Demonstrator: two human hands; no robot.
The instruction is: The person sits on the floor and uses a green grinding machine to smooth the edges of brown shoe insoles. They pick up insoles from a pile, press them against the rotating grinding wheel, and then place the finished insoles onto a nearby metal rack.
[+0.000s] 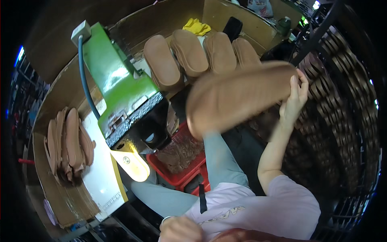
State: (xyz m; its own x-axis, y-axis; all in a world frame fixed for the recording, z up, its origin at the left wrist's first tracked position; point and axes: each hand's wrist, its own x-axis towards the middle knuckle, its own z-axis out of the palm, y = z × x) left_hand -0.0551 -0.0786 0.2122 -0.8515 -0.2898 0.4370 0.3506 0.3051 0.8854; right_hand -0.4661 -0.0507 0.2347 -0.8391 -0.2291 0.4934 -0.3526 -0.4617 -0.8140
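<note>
My right hand [296, 94] grips one end of a tan shoe sole [242, 94], thumb against its face. The sole is raised in front of me, tilted and blurred by motion. Low in the picture, near my body, is my left hand [181, 230], with a band at the wrist. It is smeared by motion, and its fingers cannot be made out. Left of the held sole stands a green machine [117, 72] with a black lower head. A pale piece with a rounded end [133, 165] is brightly lit beneath that head.
Several stacks of tan soles [161, 60] line the back of the worktable, near a yellow cloth [196, 27]. More brown pieces [72, 139] stand bunched at left. Cardboard walls [161, 18] edge the table. A red crate [177, 176] of scraps sits below; loaded racks [338, 101] fill the right.
</note>
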